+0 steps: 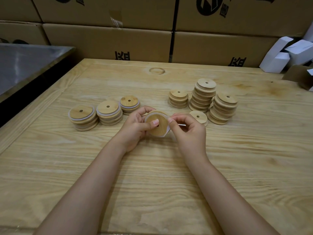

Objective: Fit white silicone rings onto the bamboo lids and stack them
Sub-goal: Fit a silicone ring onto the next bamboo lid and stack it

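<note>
My left hand (135, 128) grips a round bamboo lid (158, 127), tilted toward me above the wooden table (152, 175), thumb pressed on its face. A white silicone ring (166, 132) sits partly around the lid's rim. My right hand (186, 129) pinches the ring at the lid's right edge. Three short stacks of lids with white rings (83, 117) (109, 111) (129, 104) stand to the left. To the right stand stacks of bare lids (178, 98) (203, 94) (223, 107), and a low one (199, 117) lies just behind my right hand.
Cardboard boxes (108, 41) wall off the far edge of the table. A metal surface (25, 65) lies at the left. White cartons (284, 53) and an open brown box (299, 77) sit at the far right corner.
</note>
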{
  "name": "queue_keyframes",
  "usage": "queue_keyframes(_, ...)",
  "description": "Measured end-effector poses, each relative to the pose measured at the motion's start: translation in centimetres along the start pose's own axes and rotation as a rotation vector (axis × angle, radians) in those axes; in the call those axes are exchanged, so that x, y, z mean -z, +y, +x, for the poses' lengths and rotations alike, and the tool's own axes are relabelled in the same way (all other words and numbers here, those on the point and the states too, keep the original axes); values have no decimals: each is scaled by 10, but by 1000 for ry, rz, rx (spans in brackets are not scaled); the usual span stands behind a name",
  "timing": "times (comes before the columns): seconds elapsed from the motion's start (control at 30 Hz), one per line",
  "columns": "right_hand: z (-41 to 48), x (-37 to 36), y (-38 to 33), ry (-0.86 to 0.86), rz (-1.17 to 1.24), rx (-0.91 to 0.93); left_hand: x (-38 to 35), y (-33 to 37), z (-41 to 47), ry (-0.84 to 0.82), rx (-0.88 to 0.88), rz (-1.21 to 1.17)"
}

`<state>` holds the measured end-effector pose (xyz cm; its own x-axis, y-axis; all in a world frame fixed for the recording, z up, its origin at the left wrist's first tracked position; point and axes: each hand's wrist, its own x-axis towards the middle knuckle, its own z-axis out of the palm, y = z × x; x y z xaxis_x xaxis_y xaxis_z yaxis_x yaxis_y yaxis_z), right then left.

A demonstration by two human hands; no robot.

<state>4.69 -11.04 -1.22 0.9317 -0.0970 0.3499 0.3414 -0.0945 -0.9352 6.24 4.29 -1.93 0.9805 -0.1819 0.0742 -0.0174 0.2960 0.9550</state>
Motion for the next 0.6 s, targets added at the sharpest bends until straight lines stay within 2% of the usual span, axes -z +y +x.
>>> queue_keyframes(0.3,-6,-4,4,6,-360,298,2,2,0,19,-2,-62)
queue_keyframes(0.6,-3,-2,8,65,-222,212,0,3,0,22,-17,-100)
